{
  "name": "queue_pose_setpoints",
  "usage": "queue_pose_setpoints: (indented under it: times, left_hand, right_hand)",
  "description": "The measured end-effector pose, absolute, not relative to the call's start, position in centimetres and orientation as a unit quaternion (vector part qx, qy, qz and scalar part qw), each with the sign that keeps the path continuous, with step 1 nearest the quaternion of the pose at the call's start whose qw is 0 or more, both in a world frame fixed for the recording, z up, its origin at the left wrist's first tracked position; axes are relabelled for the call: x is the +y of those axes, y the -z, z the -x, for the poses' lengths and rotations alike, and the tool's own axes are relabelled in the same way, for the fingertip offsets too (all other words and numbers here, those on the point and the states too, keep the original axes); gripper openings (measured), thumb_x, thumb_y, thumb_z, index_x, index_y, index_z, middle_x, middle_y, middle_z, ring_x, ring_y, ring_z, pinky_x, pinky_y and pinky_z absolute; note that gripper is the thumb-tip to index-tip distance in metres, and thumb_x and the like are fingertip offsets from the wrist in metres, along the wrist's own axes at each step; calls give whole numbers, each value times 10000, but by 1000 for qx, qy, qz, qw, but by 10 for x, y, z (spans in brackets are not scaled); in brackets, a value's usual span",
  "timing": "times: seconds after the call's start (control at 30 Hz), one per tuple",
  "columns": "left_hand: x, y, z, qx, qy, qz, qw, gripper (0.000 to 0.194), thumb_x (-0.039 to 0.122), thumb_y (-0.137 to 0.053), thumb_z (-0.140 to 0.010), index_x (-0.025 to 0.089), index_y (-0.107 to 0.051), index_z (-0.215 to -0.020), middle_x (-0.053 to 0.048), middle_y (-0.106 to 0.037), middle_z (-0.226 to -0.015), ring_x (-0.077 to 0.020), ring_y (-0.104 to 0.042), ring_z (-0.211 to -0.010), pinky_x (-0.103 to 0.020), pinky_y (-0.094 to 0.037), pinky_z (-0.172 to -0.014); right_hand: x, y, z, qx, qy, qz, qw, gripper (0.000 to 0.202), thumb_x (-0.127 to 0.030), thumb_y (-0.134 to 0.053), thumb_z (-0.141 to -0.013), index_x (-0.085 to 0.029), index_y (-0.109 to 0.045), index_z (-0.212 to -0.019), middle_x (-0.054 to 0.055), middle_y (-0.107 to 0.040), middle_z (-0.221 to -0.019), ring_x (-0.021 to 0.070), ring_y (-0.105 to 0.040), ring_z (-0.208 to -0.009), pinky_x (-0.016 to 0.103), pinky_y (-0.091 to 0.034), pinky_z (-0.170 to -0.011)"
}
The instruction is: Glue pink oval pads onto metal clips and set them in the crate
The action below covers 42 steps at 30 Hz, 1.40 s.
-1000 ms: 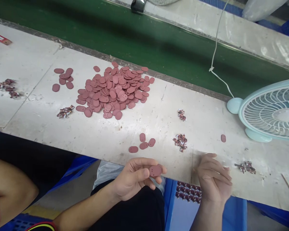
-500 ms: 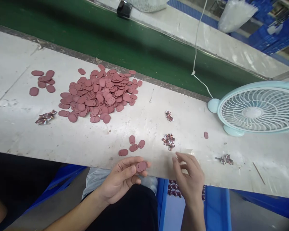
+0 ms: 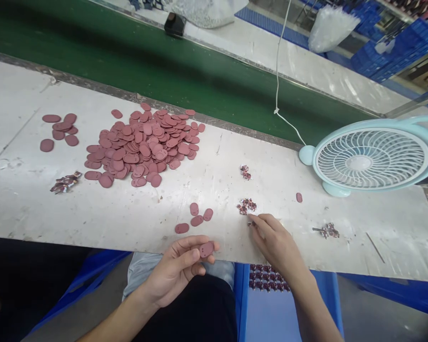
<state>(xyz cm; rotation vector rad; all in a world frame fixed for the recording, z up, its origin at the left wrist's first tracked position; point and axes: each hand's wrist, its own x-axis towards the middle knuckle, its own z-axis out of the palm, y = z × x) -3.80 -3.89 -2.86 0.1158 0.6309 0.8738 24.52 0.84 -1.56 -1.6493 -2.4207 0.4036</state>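
Note:
My left hand [image 3: 180, 270] is closed, thumb and fingers pinching a flat, dusky-red oval disc [image 3: 207, 249] with small holes in it, over the table's front edge. On the table just beyond lie several like discs [image 3: 197, 220]. Further right, my right hand [image 3: 274, 240] rests low on the tabletop with its fingertips drawn together on a small dark red-and-white part [image 3: 250, 223], mostly hidden by the fingers. Right beyond those fingertips is a little cluster of the same parts [image 3: 248, 205], and another small cluster [image 3: 246, 172] sits farther back.
A large heap of oval discs [image 3: 142, 147] covers the left middle of the white table [image 3: 214, 190]. A pale blue fan [image 3: 371, 156] stands at right. Below the edge, a blue crate [image 3: 240, 294] holds rows of small parts [image 3: 267, 278]. A green belt [image 3: 199, 85] runs behind.
My right hand has moved slightly left and forward, its fingers closing on a small part at the near side of the cluster. The left hand keeps its disc. The view has shifted slightly.

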Motion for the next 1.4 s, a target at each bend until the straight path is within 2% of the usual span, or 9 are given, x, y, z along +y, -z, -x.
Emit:
queue_pose_setpoints:
  times: [0.1, 0.23, 0.3, 0.4, 0.53, 0.7, 0.97, 1.13, 1.4]
  left_hand:
    - [-39, 29, 37, 309, -410, -59, 856, 212, 223, -788, -853, 192, -801, -1062, -122, -796, -1126, -173, -750, -889, -179, -589, -657]
    - [-39, 29, 33, 320, -400, -62, 856, 228, 218, -794, -846, 204, -797, -1073, -128, -790, -1152, -187, -748, -941, -180, -569, -663]
    - [-40, 28, 31, 329, -402, -70, 852, 228, 215, -800, -840, 209, -798, -1068, -127, -787, -1170, -193, -747, -967, -185, -562, -675]
    - [-40, 25, 26, 346, -416, -94, 836, 229, 216, -829, -810, 213, -802, -1038, -119, -800, -1142, -201, -753, -972, -207, -565, -702]
    - [-42, 22, 19, 354, -428, -125, 822, 231, 228, -869, -766, 220, -798, -986, -93, -818, -1087, -189, -757, -933, -209, -561, -694]
    - [-42, 22, 16, 355, -439, -150, 811, 167, 226, -891, -737, 194, -793, -868, -71, -818, -1093, -146, -741, -842, -196, -548, -680]
    - [-44, 26, 14, 341, -459, -132, 810, 129, 205, -873, -755, 189, -787, -850, -55, -816, -1052, -130, -727, -814, -197, -545, -689]
    - [-43, 26, 13, 345, -473, -150, 796, 76, 222, -860, -770, 184, -798, -748, -40, -808, -868, -158, -724, -844, -252, -556, -796]
    - [-47, 22, 9, 346, -486, -142, 790, 58, 229, -827, -807, 197, -820, -759, -57, -808, -872, -189, -724, -843, -332, -568, -846]
  right_hand:
    - [4, 8, -249, -809, -150, 565, 58, 269, -264, -466, -1041, -207, -670, -1208, 109, -645, -1054, 230, -687, -828, 377, -596, -702]
    - [-2, -4, -252, -773, -199, 600, 55, 210, -301, -519, -1025, -220, -701, -1093, 100, -653, -1064, 218, -688, -792, 390, -594, -697]
    - [-11, -10, -247, -722, -261, 629, 118, 157, -330, -594, -994, -238, -717, -1028, 84, -688, -1039, 211, -693, -775, 369, -601, -658]
    - [-30, -20, -227, -581, -425, 636, 279, 84, -310, -736, -912, -258, -745, -977, 45, -755, -943, 192, -734, -738, 299, -625, -612]
    - [-52, -25, -186, -443, -586, 538, 414, 160, -192, -792, -857, -289, -797, -985, 30, -811, -946, 202, -787, -815, 282, -663, -713]
    - [-56, -24, -155, -425, -571, 550, 437, 179, -173, -739, -904, -306, -813, -999, 25, -814, -987, 208, -783, -905, 305, -662, -814]
    - [-57, -20, -146, -450, -514, 578, 447, 192, -170, -724, -919, -309, -773, -1043, 10, -785, -992, 156, -761, -847, 242, -651, -768]
    - [-53, -19, -144, -498, -515, 548, 431, 324, -136, -688, -936, -345, -739, -1177, 23, -747, -1065, 153, -736, -922, 250, -642, -803]
    - [-46, -17, -144, -482, -549, 523, 440, 271, -137, -692, -931, -327, -766, -1109, 6, -709, -921, 131, -719, -801, 232, -621, -713]
